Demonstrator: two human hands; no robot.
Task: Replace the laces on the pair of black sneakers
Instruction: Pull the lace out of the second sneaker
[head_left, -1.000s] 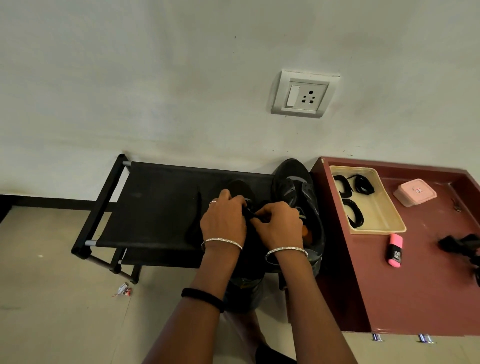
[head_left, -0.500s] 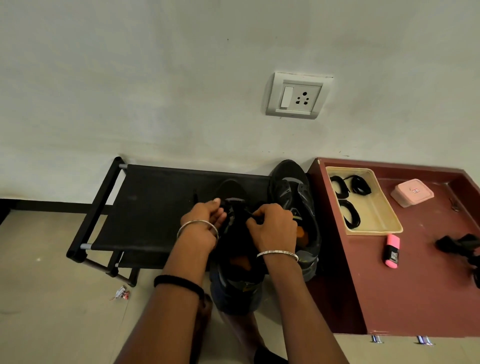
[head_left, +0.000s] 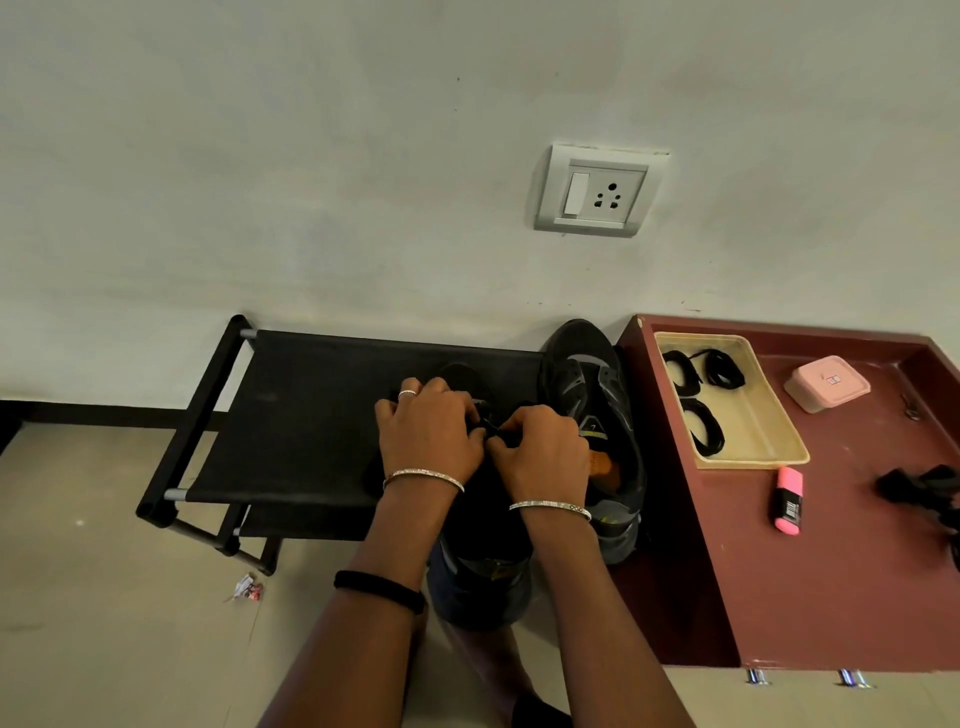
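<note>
as two hands (head_left: 431, 434) (head_left: 545, 454) pinch one lace (head_left: 491, 429), two sneakers (head_left: 478, 592) (head_left: 587, 374) sit.

Dim, flat indoor light, soft shadows, wide-angle edge distortion, sharp w/ no blur

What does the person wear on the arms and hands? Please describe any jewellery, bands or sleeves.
No sleeves are in view on either arm. The left hand has a thin silver ring on one finger, and the left bangle, thin and silver, circles its wrist. A black band sits higher on that forearm. The right hand has a similar right bangle at its wrist.
</note>
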